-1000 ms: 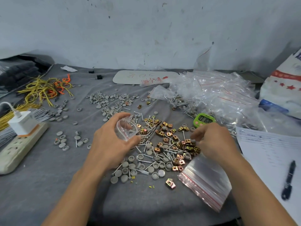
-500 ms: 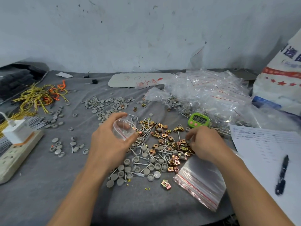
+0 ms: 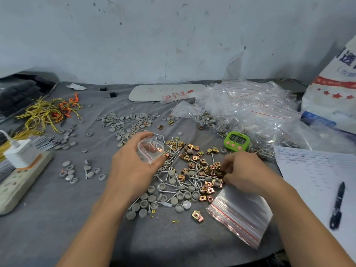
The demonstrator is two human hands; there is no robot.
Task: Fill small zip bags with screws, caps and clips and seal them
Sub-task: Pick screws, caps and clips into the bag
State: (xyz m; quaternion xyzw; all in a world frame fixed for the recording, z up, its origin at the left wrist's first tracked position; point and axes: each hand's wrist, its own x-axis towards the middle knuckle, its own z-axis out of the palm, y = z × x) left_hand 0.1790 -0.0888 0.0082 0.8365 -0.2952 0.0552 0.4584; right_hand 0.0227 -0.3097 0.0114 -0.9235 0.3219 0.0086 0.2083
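Observation:
My left hand [image 3: 133, 168] holds a small clear zip bag [image 3: 150, 150] with its mouth spread between thumb and fingers, just left of the parts pile. My right hand [image 3: 244, 170] has curled fingers down in the brass-coloured clips [image 3: 204, 166], pinching at some of them. Silver screws [image 3: 173, 160] and grey round caps [image 3: 169, 197] lie mixed with the clips on the grey cloth between my hands. A stack of empty zip bags [image 3: 240, 212] lies under my right wrist.
A heap of filled bags [image 3: 248, 106] sits at the back right beside a green timer [image 3: 237, 141]. Paper [image 3: 316, 170] with a pen [image 3: 337, 205] lies at the right, a power strip [image 3: 21, 176] and yellow wires [image 3: 44, 114] at the left, more caps [image 3: 127, 122] behind.
My right hand has shifted slightly while working in the clips. My left hand keeps the bag open in about the same place. The view has tilted a little.

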